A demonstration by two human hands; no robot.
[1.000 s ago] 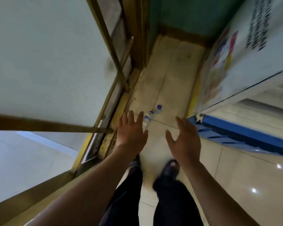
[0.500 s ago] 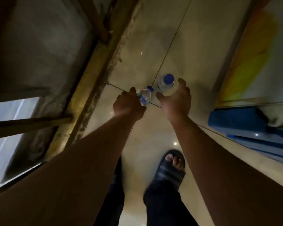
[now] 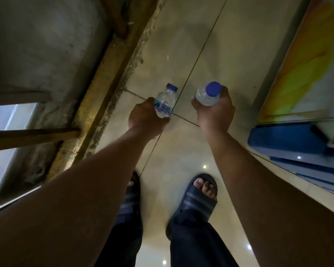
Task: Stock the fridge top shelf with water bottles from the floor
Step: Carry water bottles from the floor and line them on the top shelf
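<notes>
**Two water bottles gripped above the tiled floor**

The left hand (image 3: pixel 146 119) is curled around a small clear plastic water bottle with a blue cap and a blue label (image 3: pixel 164 102), holding it by its lower body so that the cap tilts up and away from the person. The right hand (image 3: pixel 215 110) wraps its fingers around a second clear plastic bottle with a blue cap (image 3: pixel 208 95), whose cap faces the camera. The two bottles are near each other, not touching, over the glossy beige floor tiles (image 3: pixel 181 45). Whether either bottle still rests on the floor cannot be told. Below, the person's feet wear dark slide sandals (image 3: pixel 196 197). A worn yellow-brown door frame (image 3: pixel 104 78) runs along the left, and a blue base edge of a cabinet (image 3: pixel 285 139) sits at the right.
</notes>
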